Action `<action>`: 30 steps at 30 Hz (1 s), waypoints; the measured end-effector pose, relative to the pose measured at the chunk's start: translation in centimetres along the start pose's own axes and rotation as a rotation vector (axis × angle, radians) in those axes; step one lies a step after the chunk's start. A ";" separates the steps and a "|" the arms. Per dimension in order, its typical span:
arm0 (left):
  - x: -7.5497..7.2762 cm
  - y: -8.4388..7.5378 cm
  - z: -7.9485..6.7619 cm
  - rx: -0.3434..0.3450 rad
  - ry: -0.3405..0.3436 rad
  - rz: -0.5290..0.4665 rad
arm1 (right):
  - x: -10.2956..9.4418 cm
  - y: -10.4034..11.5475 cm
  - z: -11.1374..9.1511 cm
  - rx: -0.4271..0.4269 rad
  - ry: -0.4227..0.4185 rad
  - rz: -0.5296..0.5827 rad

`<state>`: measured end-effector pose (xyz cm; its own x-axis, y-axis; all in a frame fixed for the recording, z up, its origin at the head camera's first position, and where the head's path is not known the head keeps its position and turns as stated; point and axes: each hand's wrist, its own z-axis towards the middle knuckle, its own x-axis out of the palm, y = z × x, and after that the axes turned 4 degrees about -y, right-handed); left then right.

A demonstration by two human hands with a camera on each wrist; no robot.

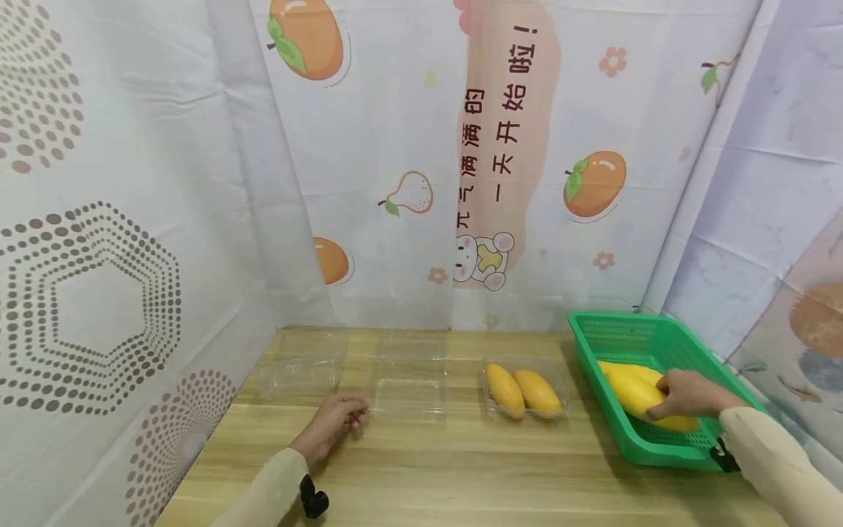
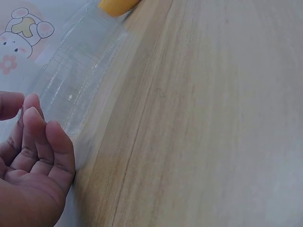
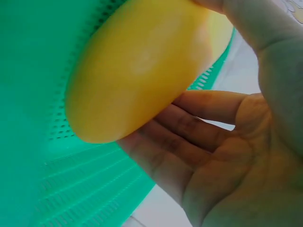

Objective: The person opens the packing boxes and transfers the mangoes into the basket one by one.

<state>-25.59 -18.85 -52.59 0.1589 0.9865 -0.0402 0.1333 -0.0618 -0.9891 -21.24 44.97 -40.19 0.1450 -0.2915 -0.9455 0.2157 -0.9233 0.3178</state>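
Note:
In the head view my right hand (image 1: 691, 395) reaches into the green basket (image 1: 714, 366) and grips a yellow mango (image 1: 631, 394). Thumb and fingers lie on opposite sides of this mango (image 3: 137, 71) in the right wrist view. Other mangoes (image 1: 681, 423) lie under and beside it. My left hand (image 1: 334, 421) rests on the table with loosely curled fingers, its fingertips beside the near left corner of a clear plastic box (image 1: 408, 395) with its lid folded back. In the left wrist view, the left hand (image 2: 38, 161) shows no object in its palm.
Another clear box (image 1: 299, 377) with a raised lid stands at the far left of the wooden table (image 1: 448, 468). Right of the middle, a clear box (image 1: 566, 399) holds two mangoes (image 1: 538, 394). Patterned curtains (image 1: 395, 146) enclose the back and sides.

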 end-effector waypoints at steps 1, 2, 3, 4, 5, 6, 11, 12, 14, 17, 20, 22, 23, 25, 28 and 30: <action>0.0 0.0 0.0 0.001 -0.002 0.003 | 0.1 -0.1 -0.2 0.002 0.006 0.003; 0.0 0.0 0.0 -0.001 -0.004 0.001 | 0.2 -0.2 -0.3 0.001 0.013 0.009; 0.0 0.0 0.0 -0.001 -0.004 0.003 | 0.4 -0.4 -0.4 0.003 0.021 0.014; 0.0 0.0 0.0 -0.004 -0.005 0.001 | 0.5 -0.5 -0.5 0.006 0.028 0.017; 0.0 0.0 0.0 -0.001 -0.005 0.002 | 0.6 -0.6 -0.6 0.007 0.036 0.023; 0.0 0.0 0.0 -0.002 -0.003 0.001 | 0.7 -0.7 -0.7 0.004 0.042 0.026; 0.0 0.1 0.0 0.000 0.002 0.007 | 1.1 -0.8 -0.8 0.035 0.086 0.052; 0.0 0.1 0.0 -0.004 0.003 0.007 | 1.2 -0.8 -0.7 0.048 0.091 0.051; 0.0 0.0 0.0 -0.007 0.003 0.007 | 1.4 -0.7 -0.8 0.077 0.100 0.048; 0.0 0.1 0.1 -0.006 0.001 0.013 | 1.7 -0.7 -0.8 0.080 0.104 0.040; -0.1 0.2 0.2 -0.013 -0.003 0.006 | 1.9 -0.8 -0.8 0.078 0.107 0.046; -0.1 0.2 0.2 -0.017 -0.002 -0.002 | 1.9 -0.9 -0.8 0.079 0.111 0.050; -0.1 0.3 0.2 -0.018 -0.002 -0.005 | 2.0 -0.9 -0.8 0.072 0.112 0.046; -0.2 0.3 0.3 -0.018 -0.003 -0.006 | 2.0 -0.9 -0.8 0.077 0.121 0.058; -0.2 0.3 0.3 -0.019 -0.002 -0.006 | 2.0 -0.9 -0.8 0.056 0.138 0.075; -0.2 0.4 0.4 -0.017 0.003 -0.003 | 2.0 -0.8 -0.8 0.054 0.150 0.085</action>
<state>-25.99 -19.00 -53.01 0.1614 0.9862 -0.0369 0.1507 -0.0616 -0.9867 -20.30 45.31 -42.23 0.3036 -0.3326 -0.8929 0.1452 -0.9100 0.3883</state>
